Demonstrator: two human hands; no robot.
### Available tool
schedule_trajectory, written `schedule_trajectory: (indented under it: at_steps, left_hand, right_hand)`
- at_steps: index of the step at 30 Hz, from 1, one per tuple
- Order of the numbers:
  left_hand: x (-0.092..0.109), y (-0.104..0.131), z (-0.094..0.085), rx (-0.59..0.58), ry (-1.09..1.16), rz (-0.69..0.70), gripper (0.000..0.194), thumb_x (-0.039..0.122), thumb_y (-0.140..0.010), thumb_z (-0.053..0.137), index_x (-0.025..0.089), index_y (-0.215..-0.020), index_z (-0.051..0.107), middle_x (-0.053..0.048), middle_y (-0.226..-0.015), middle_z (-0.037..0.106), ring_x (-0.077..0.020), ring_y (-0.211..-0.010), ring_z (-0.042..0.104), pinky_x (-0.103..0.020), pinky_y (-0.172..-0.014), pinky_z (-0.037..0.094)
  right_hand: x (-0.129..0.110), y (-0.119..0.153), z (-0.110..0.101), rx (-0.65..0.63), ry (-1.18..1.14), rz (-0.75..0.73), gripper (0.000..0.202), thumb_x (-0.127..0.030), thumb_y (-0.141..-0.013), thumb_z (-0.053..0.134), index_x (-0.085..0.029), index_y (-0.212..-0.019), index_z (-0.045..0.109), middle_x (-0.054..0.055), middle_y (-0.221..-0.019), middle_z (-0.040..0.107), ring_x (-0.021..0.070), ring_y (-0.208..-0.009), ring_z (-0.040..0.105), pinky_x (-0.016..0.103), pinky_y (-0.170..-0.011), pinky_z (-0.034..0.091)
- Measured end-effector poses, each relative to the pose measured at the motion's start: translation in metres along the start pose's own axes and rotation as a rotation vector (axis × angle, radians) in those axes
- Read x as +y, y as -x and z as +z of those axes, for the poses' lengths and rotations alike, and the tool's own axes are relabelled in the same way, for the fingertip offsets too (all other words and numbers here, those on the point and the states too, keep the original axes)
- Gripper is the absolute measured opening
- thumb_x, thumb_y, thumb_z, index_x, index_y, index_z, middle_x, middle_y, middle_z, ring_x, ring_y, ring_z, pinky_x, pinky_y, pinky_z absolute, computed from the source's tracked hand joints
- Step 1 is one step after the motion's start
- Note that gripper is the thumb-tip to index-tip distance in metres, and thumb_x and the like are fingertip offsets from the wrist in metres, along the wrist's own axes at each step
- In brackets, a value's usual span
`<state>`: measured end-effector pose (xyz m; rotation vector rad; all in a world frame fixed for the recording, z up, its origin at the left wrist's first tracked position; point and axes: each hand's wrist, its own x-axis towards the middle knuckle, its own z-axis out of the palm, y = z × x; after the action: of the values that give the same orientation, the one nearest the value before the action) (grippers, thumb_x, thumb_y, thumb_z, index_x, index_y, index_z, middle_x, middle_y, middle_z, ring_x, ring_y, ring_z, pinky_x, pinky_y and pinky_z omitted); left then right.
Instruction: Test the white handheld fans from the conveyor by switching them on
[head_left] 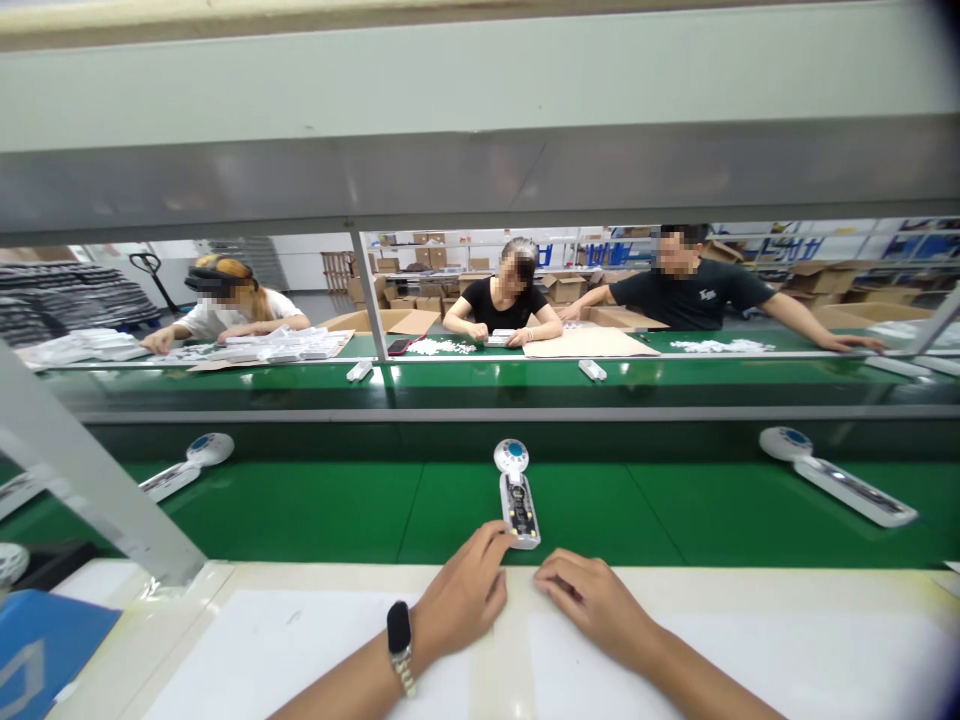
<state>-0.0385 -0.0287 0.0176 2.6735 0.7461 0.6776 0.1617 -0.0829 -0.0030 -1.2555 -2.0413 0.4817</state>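
Observation:
A white device (519, 510) with a round head and an open body showing dark circuitry lies on the green conveyor belt (585, 510), straight in front. The fingertips of my left hand (463, 590) touch the lower left end of its body; the thumb is apart from the fingers. A watch is on that wrist. Just right of the device's lower end, my right hand (596, 605) rests over the white worktop's edge (337, 580), fingers curled together. Whether anything is between those fingers is hidden.
Similar devices lie on the belt at left (210, 450) and right (855, 490). A slanted metal post (105, 480) and a blue box (52, 640) stand at left. Across the belt, several people sit by white parts and cardboard. A shelf beam (480, 90) crosses above.

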Motion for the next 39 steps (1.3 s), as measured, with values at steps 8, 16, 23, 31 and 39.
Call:
schedule_trajectory:
  at_steps: [8,16,23,31,39]
  left_hand:
    - [0.0002,-0.0013,0.0013,0.117,-0.041,0.012,0.04,0.003,-0.077,0.039,0.018,-0.114,0.044,-0.012,-0.123,0.044,-0.0227,-0.118,0.041,-0.042,-0.096,0.042]
    - [-0.0028,-0.0008,0.0024,0.194,-0.091,0.029,0.032,0.005,-0.078,0.039,0.016,-0.107,0.047,-0.013,-0.115,0.05,-0.0231,-0.112,0.046,-0.043,-0.094,0.042]
    - [-0.0029,-0.0002,0.003,0.117,-0.068,0.059,0.026,0.004,-0.079,0.037,0.017,-0.1,0.048,-0.012,-0.117,0.048,-0.0228,-0.115,0.042,-0.042,-0.095,0.041]
    - [-0.0038,0.0016,0.0045,0.105,-0.062,0.07,0.025,0.004,-0.078,0.039,0.017,-0.096,0.05,-0.012,-0.116,0.049,-0.022,-0.114,0.043,-0.04,-0.093,0.043]
    - [-0.0019,0.0002,0.0027,0.113,-0.042,0.07,0.025,0.003,-0.077,0.038,0.017,-0.094,0.051,-0.011,-0.115,0.05,-0.0217,-0.112,0.045,-0.04,-0.092,0.044]
  right_hand:
    - [-0.0024,-0.0012,-0.0006,-0.035,0.051,0.016,0.014,-0.022,-0.087,0.044,-0.021,-0.082,0.057,0.001,-0.079,0.06,0.0116,-0.056,0.051,0.023,-0.055,0.038]
    - [-0.0047,-0.0008,-0.002,-0.052,0.073,0.026,0.014,-0.023,-0.087,0.044,-0.02,-0.083,0.057,0.002,-0.079,0.061,0.0125,-0.058,0.053,0.024,-0.056,0.039]
    - [-0.005,-0.0022,-0.0015,-0.049,0.1,0.016,0.012,-0.022,-0.086,0.045,-0.02,-0.082,0.056,0.001,-0.078,0.061,0.0114,-0.054,0.051,0.023,-0.054,0.039]
    - [-0.0065,-0.0016,0.0002,-0.028,0.107,0.012,0.01,-0.02,-0.082,0.047,-0.019,-0.077,0.055,0.001,-0.07,0.057,0.0101,-0.05,0.048,0.022,-0.051,0.037]
    - [-0.0073,-0.0012,-0.0006,-0.046,0.121,0.001,0.005,-0.016,-0.077,0.049,-0.019,-0.075,0.052,-0.002,-0.067,0.054,0.0094,-0.049,0.046,0.021,-0.05,0.036]
